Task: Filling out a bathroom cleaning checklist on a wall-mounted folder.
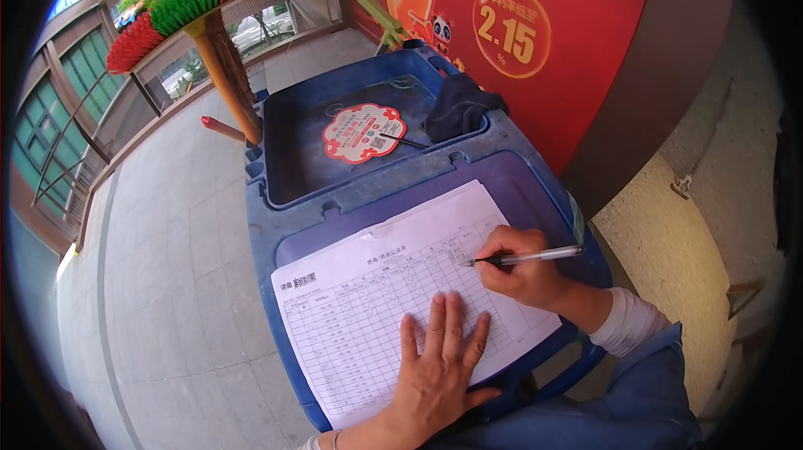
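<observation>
My right hand (521, 268) grips a clear-barrelled pen (546, 255), its tip at the upper right cells of a printed form (351, 306). Spread flat over the form's lower middle is my left hand (439, 365), fingers apart, pressing on the paper and holding nothing. Rows of check marks and some handwriting fill part of the table on the sheet. More paper shows under its top edge. The sheets lie on the purple-blue lid (502, 180) of a blue plastic cleaning cart (389, 189).
The cart's tray (295, 161) holds a flower-shaped printed card (365, 133), a thin black stick (404, 139) and a dark cloth (464, 108). A red-and-green broom (185, 1) stands at the far left corner. A red printed panel (583, 30) rises along the right.
</observation>
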Motion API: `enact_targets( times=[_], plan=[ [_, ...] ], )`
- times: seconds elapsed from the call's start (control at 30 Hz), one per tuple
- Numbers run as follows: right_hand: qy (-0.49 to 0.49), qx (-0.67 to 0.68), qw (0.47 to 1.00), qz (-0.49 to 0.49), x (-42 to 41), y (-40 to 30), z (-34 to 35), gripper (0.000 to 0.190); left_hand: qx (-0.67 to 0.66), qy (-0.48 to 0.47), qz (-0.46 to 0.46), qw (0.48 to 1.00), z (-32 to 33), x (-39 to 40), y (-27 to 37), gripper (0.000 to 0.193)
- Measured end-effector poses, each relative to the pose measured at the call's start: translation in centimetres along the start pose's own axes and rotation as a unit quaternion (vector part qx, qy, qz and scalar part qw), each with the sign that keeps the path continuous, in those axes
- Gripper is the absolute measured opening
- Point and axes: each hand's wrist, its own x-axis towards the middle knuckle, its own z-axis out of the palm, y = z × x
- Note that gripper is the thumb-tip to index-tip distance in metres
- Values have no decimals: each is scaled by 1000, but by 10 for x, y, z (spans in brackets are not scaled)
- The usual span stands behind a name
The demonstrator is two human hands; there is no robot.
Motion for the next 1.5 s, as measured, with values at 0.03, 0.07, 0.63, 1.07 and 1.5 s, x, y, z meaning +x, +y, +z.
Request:
enact_targets(
  times=[0.03,0.07,0.63,1.07,1.5],
  plan=[
    [-1,0,1000,2,0,1,0,9,-4,3,-1,1000,0,0,0,95],
    [0,-2,1000,-2,0,1,0,8,-6,2,-1,1000,0,0,0,95],
    [-5,-7,1000,1,0,-1,-1,8,-57,29,-4,998,1,0,0,90],
    [12,-25,999,-20,-1,4,5,9,-39,14,0,999,0,-2,-1,92],
    [11,-13,1000,-16,-3,11,1,9,-37,22,12,999,5,-1,-2,93]
  ],
)
